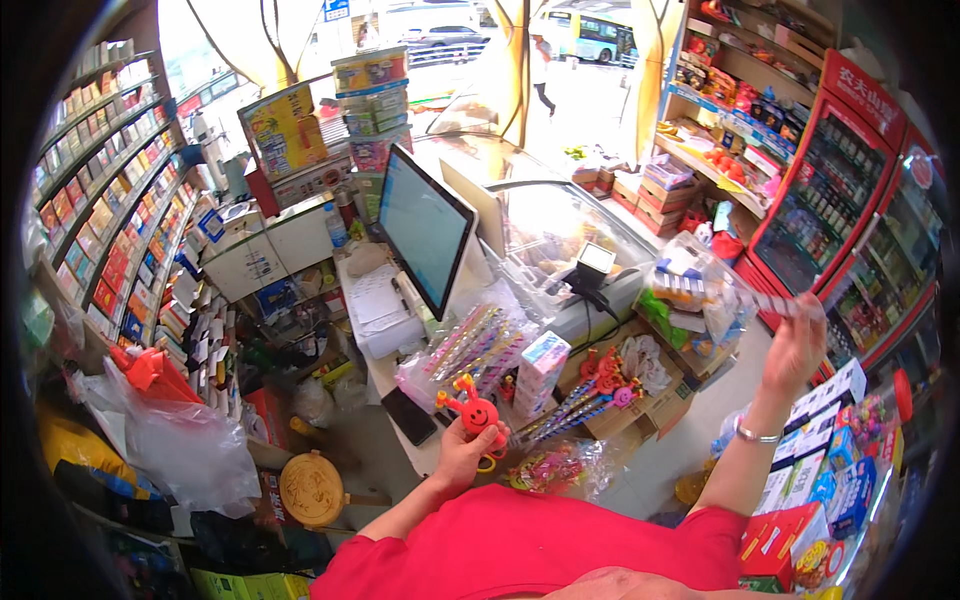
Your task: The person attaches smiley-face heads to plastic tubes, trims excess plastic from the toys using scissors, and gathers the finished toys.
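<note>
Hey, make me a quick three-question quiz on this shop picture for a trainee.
1. What does the left hand hold?
2. True or false: in the picture, the round wooden stool stands to the right of the computer monitor.
3. Which wrist wears the silver wristband: A) left, B) right, C) both?

Key: 1. A red smiley-faced toy. 2. False; it is to the left. 3. B.

Here we go, 2 hands up: 1 L hand (463, 452) & 1 R hand (797, 345), 1 held red smiley toy (480, 412), 1 metal bracelet (757, 434), 1 PC monitor (425, 230), 1 blk phone (408, 416), 1 rnd stool (312, 489), 2 red fridges (825, 200), 1 bus (590, 38) outside, 1 ped. (541, 62) too
</note>
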### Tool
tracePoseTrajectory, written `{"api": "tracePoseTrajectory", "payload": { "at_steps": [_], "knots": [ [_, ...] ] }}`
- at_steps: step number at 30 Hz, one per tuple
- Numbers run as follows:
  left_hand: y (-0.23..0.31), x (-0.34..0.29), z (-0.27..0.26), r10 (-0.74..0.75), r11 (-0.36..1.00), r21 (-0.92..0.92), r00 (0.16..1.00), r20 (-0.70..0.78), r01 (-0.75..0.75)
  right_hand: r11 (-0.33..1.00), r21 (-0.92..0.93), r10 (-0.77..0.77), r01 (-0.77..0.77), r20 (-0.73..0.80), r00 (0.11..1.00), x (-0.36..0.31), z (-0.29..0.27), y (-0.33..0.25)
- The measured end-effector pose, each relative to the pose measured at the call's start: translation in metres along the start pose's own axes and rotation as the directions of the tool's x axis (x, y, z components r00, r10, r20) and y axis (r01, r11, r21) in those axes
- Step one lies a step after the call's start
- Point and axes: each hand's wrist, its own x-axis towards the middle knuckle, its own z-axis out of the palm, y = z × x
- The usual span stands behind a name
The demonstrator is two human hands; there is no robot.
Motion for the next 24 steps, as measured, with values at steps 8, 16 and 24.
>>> {"api": "tracePoseTrajectory", "payload": {
  "at_steps": [8,16,24],
  "knots": [
    [0.002,0.047,0.094,-0.101,0.981,-0.135,0.962,0.253,0.139,0.816,-0.377,0.539,-0.437,0.224,0.812,-0.182,0.0,-0.05],
    [-0.007,0.025,0.124,-0.084,0.983,-0.113,0.901,0.425,0.145,0.61,-0.791,0.374,-0.049,0.233,0.898,-0.252,0.039,-0.05],
    [-0.019,0.016,0.125,-0.069,0.989,-0.084,0.891,0.449,0.119,0.471,-0.858,0.201,0.203,0.329,0.923,-0.255,0.039,-0.057]
  ]
}}
